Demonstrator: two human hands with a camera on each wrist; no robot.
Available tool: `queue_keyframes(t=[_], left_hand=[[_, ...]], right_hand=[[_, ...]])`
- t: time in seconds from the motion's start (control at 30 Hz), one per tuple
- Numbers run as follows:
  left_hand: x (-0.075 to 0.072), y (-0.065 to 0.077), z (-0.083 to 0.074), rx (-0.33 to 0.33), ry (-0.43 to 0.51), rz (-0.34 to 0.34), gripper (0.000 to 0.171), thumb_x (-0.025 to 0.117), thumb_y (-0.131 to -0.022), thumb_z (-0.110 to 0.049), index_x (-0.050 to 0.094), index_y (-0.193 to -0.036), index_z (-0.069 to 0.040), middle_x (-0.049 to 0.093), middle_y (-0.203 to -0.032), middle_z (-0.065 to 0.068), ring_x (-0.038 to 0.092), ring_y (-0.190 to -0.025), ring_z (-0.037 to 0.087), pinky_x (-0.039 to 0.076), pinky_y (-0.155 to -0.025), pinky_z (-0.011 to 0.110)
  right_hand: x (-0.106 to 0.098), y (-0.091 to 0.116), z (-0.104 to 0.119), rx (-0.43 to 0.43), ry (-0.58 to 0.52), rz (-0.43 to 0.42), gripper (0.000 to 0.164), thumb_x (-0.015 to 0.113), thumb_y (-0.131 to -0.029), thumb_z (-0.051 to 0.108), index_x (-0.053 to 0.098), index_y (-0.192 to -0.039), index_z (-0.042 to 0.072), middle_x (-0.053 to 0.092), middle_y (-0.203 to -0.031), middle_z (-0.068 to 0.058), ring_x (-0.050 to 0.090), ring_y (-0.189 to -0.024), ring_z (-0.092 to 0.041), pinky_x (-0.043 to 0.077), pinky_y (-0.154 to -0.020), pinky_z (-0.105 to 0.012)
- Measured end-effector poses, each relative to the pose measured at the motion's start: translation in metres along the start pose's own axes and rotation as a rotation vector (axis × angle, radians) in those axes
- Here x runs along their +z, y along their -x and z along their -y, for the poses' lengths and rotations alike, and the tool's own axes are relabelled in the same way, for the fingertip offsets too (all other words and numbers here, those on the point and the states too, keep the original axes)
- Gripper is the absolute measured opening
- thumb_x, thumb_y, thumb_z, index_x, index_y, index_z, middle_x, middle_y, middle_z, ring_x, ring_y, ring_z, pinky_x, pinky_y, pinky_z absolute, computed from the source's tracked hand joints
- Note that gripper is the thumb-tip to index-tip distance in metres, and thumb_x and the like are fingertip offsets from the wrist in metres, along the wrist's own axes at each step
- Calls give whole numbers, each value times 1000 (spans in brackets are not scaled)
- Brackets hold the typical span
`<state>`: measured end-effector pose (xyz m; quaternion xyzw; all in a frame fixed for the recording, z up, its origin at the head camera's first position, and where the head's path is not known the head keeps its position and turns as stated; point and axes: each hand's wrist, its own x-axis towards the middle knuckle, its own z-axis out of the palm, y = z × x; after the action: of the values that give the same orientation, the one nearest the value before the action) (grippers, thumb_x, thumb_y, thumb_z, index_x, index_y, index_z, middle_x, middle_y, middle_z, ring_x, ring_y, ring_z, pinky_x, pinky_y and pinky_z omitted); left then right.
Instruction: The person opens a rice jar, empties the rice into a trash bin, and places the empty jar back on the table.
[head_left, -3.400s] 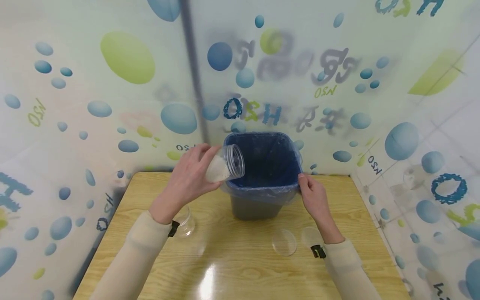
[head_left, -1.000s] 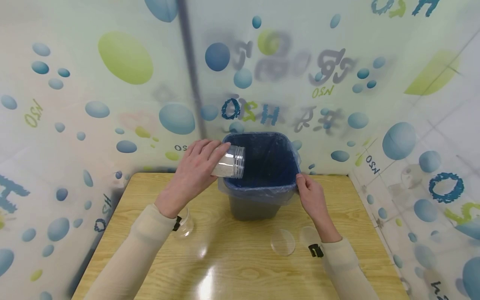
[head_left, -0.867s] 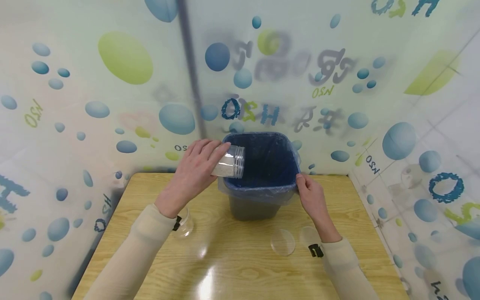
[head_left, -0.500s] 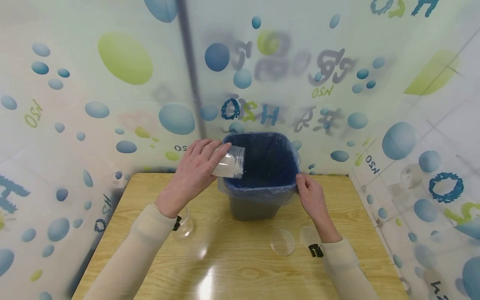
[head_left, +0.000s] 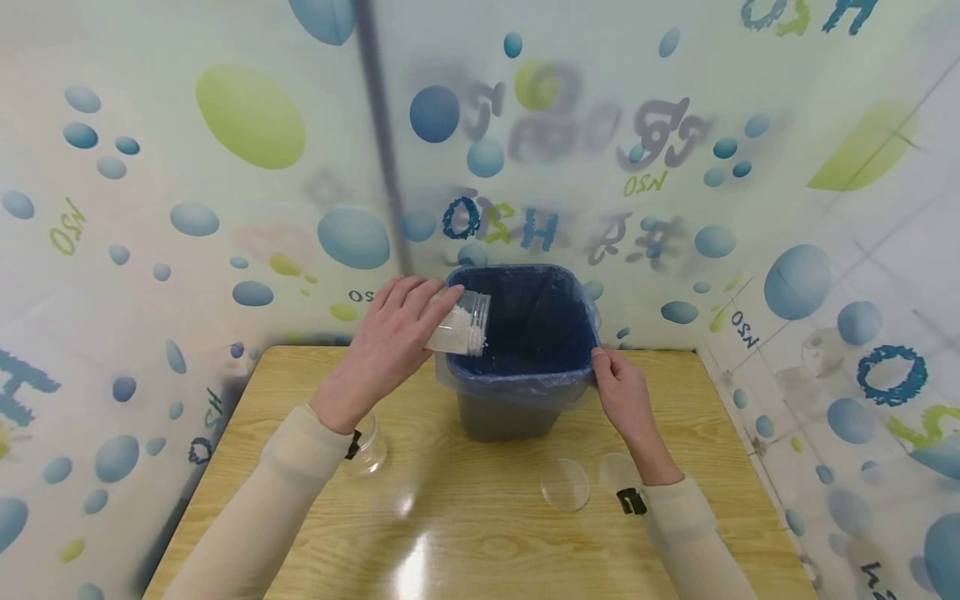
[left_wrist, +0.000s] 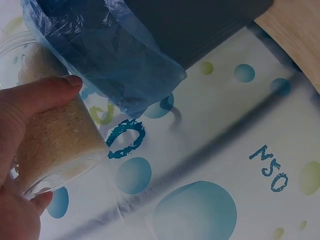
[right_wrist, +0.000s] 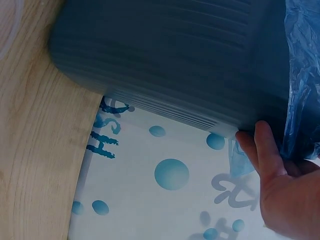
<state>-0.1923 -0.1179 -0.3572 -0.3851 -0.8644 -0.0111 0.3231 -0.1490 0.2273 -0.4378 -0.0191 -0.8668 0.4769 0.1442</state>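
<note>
My left hand (head_left: 386, 342) grips a clear screw-top jar (head_left: 453, 329), its fingers over the top and its thumb along the side. The jar lies tipped with its uncapped mouth over the left rim of a grey waste bin (head_left: 502, 421). Loose pale grains fill part of it, and small white bits show just below the mouth. In the left wrist view the grains (left_wrist: 65, 130) look tan. A blue plastic liner (head_left: 525, 385) is folded over the bin's rim. My right hand (head_left: 626, 392) holds that rim at the near right corner, thumb on top and fingers (right_wrist: 267, 145) underneath.
Another clear jar (head_left: 369, 450) stands on the wooden table (head_left: 480, 533), partly behind my left wrist. Two clear round lids lie in front of the bin, one lid (head_left: 566, 485) nearer the middle. A patterned wall (head_left: 300, 192) rises right behind the table.
My left hand has rolled over the jar and tipped it further, so its mouth now faces into the bin. White bits have appeared at the mouth. My right hand keeps its hold on the rim.
</note>
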Motion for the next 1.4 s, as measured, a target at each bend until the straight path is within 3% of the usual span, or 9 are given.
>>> queue_keyframes(t=[0.73, 1.4], left_hand=[[-3, -2, 0, 12, -17, 45, 89, 87, -73, -3, 47, -153, -10, 54, -144, 17, 48, -131, 39, 33, -117, 54], [-4, -5, -2, 20, -25, 85, 85, 86, -78, -5, 47, -153, -12, 55, -145, 16, 47, -132, 38, 31, -119, 53]], right_hand=[[1, 0, 0, 11, 20, -12, 42, 46, -110, 34, 55, -79, 8, 43, -70, -2, 45, -71, -23, 34, -63, -30], [0, 0, 0, 9, 17, -4, 43, 46, -110, 35, 52, -75, 9, 42, -68, 0, 44, -67, -22, 33, -60, -30]])
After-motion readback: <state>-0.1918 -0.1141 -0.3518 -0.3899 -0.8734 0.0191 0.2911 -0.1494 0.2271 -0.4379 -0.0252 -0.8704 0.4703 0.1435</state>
